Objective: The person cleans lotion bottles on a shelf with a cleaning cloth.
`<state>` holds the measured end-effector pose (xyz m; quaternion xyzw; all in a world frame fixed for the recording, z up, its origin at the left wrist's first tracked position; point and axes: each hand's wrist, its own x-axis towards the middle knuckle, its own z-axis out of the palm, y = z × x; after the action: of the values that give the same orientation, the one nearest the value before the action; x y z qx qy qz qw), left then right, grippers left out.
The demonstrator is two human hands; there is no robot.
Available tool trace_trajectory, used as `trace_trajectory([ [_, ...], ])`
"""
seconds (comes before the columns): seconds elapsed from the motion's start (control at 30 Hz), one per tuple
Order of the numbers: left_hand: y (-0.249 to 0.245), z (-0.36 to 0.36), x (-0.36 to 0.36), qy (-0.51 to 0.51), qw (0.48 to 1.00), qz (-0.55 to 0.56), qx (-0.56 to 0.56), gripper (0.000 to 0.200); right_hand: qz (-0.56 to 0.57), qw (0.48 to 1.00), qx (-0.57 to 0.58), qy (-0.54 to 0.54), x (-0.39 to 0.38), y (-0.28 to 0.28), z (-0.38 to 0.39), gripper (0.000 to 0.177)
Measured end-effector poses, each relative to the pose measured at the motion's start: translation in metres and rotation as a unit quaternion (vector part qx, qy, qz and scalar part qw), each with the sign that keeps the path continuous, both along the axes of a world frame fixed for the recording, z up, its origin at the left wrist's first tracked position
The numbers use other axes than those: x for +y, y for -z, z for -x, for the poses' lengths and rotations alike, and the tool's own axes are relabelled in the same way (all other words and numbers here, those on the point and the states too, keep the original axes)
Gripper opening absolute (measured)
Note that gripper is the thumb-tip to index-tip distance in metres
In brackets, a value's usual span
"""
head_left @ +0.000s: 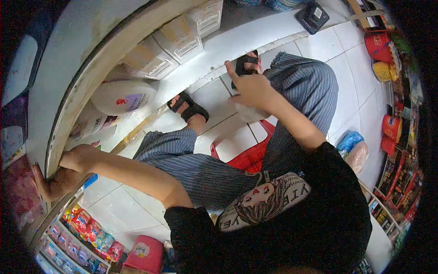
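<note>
At the far left, my left hand (pixel 68 171) is bent round the pale edge (pixel 55 137) of a shelf unit, with one finger showing on its outer side. My right hand (pixel 255 93) is held over the floor between my knees, index finger stretched out and thumb apart. A pale, see-through thing (pixel 252 114), perhaps plastic, shows under its palm; the other fingers are hidden. Below it, a red bag or basket with a handle (pixel 248 157) lies between my legs. White bottles (pixel 123 98) stand on the low shelf between my two hands.
White boxes (pixel 178 41) line the shelf ahead, with a black device (pixel 312 17) farther right. Blue and pinkish packs (pixel 353 148) lie on the tiled floor at right. Behind left are detergent packs (pixel 86 228) and a pink bucket (pixel 144 255). Stocked racks (pixel 397 182) run along the right.
</note>
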<state>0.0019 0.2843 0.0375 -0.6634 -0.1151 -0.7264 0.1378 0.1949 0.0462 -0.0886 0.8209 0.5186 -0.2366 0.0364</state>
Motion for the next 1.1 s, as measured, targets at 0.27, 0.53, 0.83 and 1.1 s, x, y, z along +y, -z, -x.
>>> trace_trajectory([
  [0.27, 0.010, -0.004, -0.001, -0.006, 1.000, 0.000, -0.006, 0.023, -0.115, 0.982, 0.146, -0.042, -0.004, -0.004, -0.021, 0.068],
  [0.53, 0.027, 0.006, 0.005, -0.026, 1.000, -0.005, -0.014, 0.022, -0.299, 0.925, 0.083, 0.217, -0.005, -0.026, -0.075, 0.043],
  [0.83, 0.023, 0.017, 0.013, -0.048, 0.999, -0.023, -0.012, 0.021, -0.363, 0.871, -0.309, 0.119, 0.005, 0.059, -0.155, 0.036],
  [1.1, 0.011, 0.015, 0.014, -0.072, 0.996, -0.047, -0.012, 0.021, -0.269, 0.921, -0.226, 0.169, 0.031, 0.048, -0.140, 0.028],
])
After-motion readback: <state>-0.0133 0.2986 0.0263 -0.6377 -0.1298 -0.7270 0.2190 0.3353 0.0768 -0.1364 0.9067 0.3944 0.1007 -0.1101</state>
